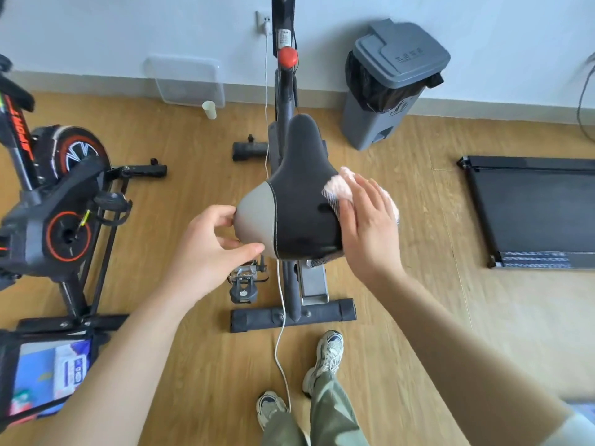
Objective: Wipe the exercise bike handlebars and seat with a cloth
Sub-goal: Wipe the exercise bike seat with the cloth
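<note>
The left hand (206,249) grips the grey back edge of the seat (302,201) with curled fingers. The right hand (367,226), fingers straight, presses the pink cloth (338,188) on the seat's right side. Farther, by the wall, the closed grey bin (380,123) holds a black bag (363,82); its contents are hidden.

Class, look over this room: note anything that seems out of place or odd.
A white cable trails from the wall, past the seat, across the floor between the person's shoes: a likely trip risk.
</note>
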